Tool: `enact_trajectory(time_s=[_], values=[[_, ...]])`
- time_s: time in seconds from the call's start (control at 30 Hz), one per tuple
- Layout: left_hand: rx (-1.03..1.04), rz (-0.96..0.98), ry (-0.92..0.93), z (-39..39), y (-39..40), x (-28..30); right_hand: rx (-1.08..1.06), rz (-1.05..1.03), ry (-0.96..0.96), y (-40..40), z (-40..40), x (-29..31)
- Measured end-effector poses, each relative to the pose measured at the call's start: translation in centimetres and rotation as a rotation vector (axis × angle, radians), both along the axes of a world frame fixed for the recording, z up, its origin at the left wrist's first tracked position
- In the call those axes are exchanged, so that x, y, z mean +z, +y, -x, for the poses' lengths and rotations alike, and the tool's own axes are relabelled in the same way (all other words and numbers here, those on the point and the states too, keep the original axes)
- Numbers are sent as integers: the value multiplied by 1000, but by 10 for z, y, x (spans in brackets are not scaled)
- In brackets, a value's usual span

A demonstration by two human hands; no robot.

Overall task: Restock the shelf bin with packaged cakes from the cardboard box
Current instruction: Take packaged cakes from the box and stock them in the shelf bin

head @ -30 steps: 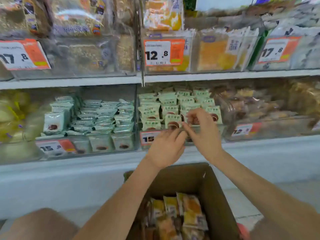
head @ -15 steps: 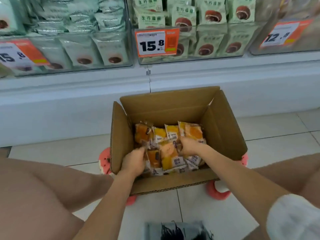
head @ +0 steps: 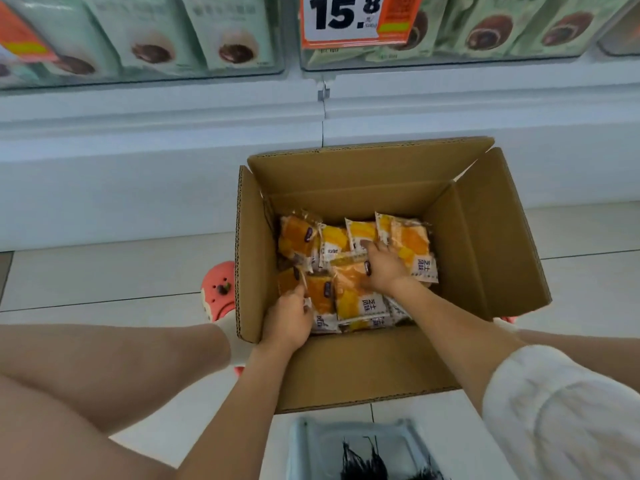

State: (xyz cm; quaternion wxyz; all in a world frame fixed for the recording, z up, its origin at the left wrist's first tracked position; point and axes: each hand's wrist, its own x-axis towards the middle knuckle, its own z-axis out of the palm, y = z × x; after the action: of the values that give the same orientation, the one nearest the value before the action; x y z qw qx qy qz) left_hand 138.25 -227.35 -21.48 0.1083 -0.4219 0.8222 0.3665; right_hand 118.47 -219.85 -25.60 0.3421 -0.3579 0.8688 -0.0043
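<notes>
Both hands are inside the cardboard box (head: 485,244). The left hand (head: 289,320) pinches one packaged cake (head: 320,296) by its edge. The right hand (head: 384,268) lies on another cake packet (head: 353,289), fingers curled around its top.

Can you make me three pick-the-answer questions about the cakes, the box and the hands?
1. Where are both hands?
A. inside the cardboard box
B. on the shelf
C. on the floor

2. What colour are the cake packets?
A. blue
B. orange-yellow
C. black

3. How are the box flaps?
A. taped shut
C. folded open
B. torn off

Answers: 1 A, the left hand and right hand reach into the cardboard box. 2 B, the cake packets show orange and yellow. 3 C, the flaps stand out, showing the packets.
</notes>
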Motion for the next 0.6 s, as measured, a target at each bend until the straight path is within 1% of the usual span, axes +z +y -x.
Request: enact_trajectory(time_s=[0.07,0.13,0.17,0.3,0.37,0.47,0.53,0.6], values=[[8,6,-3,0,0,0,-214,130,-143,-2,0,-1],[27,0,13,1,1,0,-365,210,-283,-1,1,-1],[33,-7,23,1,1,1,-395,235,-336,1,0,2],[59,-49,49,1,2,3,-384,284,-522,16,-8,15],[101,-94,68,1,2,3,-436,319,-566,24,-19,19],[228,-178,113,1,6,2,-533,415,-508,36,-34,21],[323,-288,137,0,12,5,-623,493,-484,43,-35,27],[377,-406,161,3,18,8,-716,563,-538,51,-29,35]])
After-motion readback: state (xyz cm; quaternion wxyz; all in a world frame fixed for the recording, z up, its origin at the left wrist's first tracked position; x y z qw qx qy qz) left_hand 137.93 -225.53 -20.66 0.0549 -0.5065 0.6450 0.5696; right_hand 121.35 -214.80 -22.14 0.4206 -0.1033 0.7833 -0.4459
